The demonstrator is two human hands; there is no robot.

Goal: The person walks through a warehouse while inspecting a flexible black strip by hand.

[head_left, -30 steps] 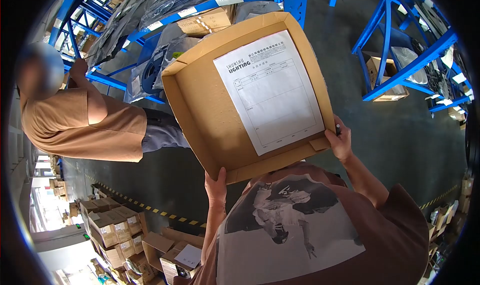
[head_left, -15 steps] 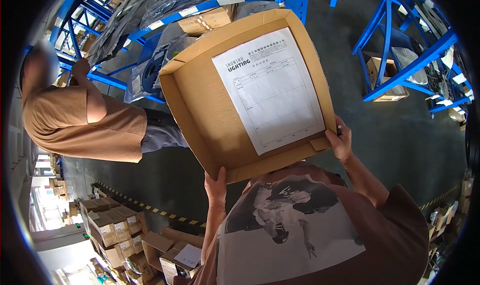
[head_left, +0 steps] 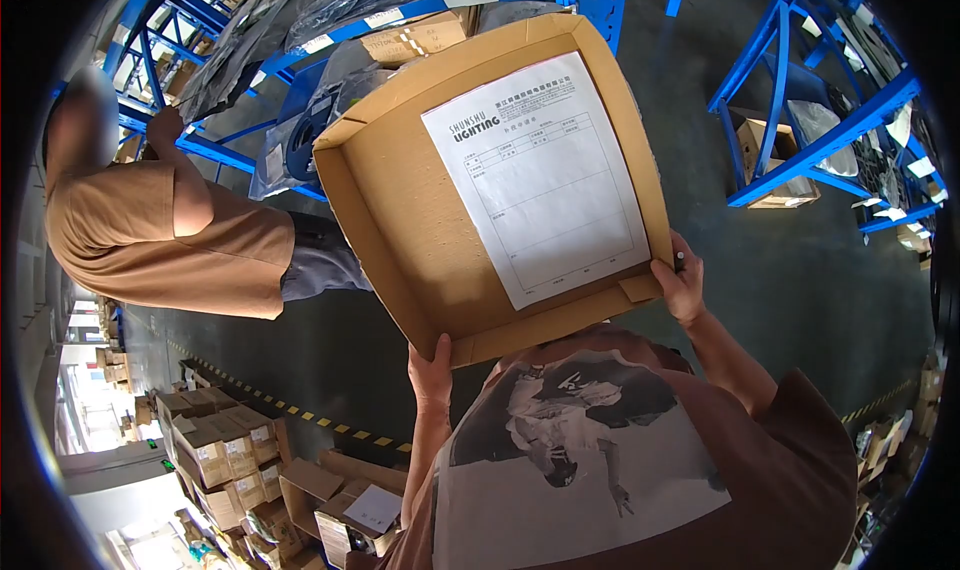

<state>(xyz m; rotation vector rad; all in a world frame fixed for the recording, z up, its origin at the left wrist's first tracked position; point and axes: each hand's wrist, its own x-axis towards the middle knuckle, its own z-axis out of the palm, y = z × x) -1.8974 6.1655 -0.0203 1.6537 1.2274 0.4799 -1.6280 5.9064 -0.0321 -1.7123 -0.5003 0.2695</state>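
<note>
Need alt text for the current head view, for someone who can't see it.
The left hand and right hand hold a shallow cardboard tray with a printed form inside. Another person stands by a blue rack at picture left.

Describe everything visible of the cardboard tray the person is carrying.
The cardboard tray is brown, shallow and open-topped, with low folded walls; a flap shows at the near right corner. Its floor has small light specks on the left. A printed white sheet headed "SHUNSHU LIGHTING" lies inside, toward the right. The tray is held in front of the torso, turned askew in the view. The left hand grips the near edge, thumb over the rim; the right hand grips the near right corner. Its underside is hidden.
</note>
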